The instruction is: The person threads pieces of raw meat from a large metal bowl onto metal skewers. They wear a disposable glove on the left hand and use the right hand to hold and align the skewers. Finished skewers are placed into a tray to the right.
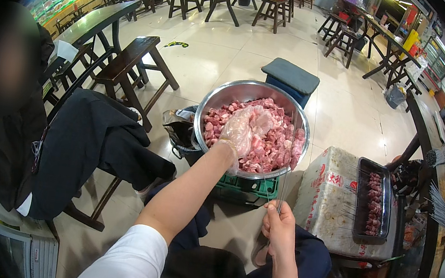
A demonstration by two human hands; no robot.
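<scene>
A large steel basin (201, 111) full of raw meat chunks (262, 156) stands before me on a green crate (241, 189). My left hand (242, 131), in a clear plastic glove, reaches into the meat; its fingers are partly hidden, so what it holds cannot be told. My bare right hand (277, 220) grips several thin metal skewers (285, 184) just below the basin's near rim. Their upper ends reach over the right side of the basin, where meat pieces lie at or on them. To the right, a black tray (356, 234) holds a row of skewered meat (373, 203).
The tray rests on a foam box (324, 193). Behind the basin stands a blue padded stool (290, 78); a lined bin (182, 130) is at its left. A person (97, 144) sits at far left by a wooden bench (125, 62). Bundles of skewers (441, 205) lie at far right.
</scene>
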